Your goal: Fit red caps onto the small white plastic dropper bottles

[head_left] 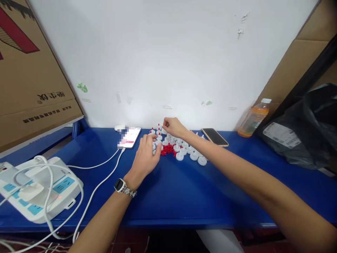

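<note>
The person leans in over a blue tabletop [184,196], both hands busy at a cluster of white caps [187,151] set close to the wall. The left hand [146,156], a watch [120,185] on its wrist, rests at the cluster's left edge with its fingers curled down onto the nearest caps. I cannot tell whether it grips anything. The right hand [172,126] reaches to the back of the cluster, fingertips pinched shut on something too small to make out. A loose heap of red pieces [168,150] lies against the cluster's front, just beside the left fingertips. The red-tipped caps [156,130] stand at the cluster's back left, each with a red piece on top. The caps along its right and front are bare white. As I judge it, a small share is done, with most caps and much of the red heap unused. Left of the cluster lies a white phone [131,137] on a charging cable, and farther left a power strip [39,191] with a cardboard box [31,77] leaning behind it. Right of the cluster lies a dark phone [215,137], beyond it an orange drink bottle [253,118] and a black bag [308,130].
</note>
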Tool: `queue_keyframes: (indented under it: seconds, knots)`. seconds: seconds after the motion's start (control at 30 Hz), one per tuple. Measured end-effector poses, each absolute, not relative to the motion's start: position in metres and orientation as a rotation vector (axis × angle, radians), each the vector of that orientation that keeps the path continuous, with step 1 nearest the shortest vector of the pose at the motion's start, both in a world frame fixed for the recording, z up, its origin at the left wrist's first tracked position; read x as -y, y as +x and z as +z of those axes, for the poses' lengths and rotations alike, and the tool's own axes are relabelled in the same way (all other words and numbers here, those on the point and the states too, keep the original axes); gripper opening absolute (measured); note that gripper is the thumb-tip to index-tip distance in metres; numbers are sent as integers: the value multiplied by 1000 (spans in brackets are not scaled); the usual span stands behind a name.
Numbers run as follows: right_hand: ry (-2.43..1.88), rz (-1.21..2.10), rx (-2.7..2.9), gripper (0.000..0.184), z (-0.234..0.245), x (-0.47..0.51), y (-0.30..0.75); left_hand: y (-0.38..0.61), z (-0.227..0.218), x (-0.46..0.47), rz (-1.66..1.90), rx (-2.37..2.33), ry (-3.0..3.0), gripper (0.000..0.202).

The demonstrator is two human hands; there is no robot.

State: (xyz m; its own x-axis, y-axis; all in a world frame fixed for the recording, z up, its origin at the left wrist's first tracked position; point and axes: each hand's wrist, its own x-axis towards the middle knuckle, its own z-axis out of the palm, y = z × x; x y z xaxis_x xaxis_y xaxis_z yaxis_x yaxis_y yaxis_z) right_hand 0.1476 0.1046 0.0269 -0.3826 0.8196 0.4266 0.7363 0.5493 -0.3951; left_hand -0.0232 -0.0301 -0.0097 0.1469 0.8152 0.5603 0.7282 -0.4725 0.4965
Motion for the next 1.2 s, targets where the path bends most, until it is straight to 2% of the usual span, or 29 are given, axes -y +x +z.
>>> queue_keyframes:
  seconds: [0.1, 0.33, 0.5, 0.97, 1.13, 1.2]
  knots:
    - [-1359, 102, 2379, 10, 26, -119, 135, -22, -10, 31, 1215, -1560, 2293, 27]
    - [-1424, 152, 2450, 10, 20, -131, 121, -23, -8, 29, 1203, -1601, 2274, 24]
    - [-1518, 130, 2282, 26, 23, -143, 135, -20, -9, 26, 1200, -1589, 2305, 21]
    - [-1718, 197, 2146, 16, 18, -167, 131, -17, -13, 23, 1128, -1591, 2304, 19]
    - [-1598, 155, 2059, 18, 35, -133, 138, -24, -9, 24, 1178, -1600, 2312, 21]
    - [-1426, 248, 1973, 19, 37, -102, 144, -25, -7, 25, 1231, -1589, 2341, 24]
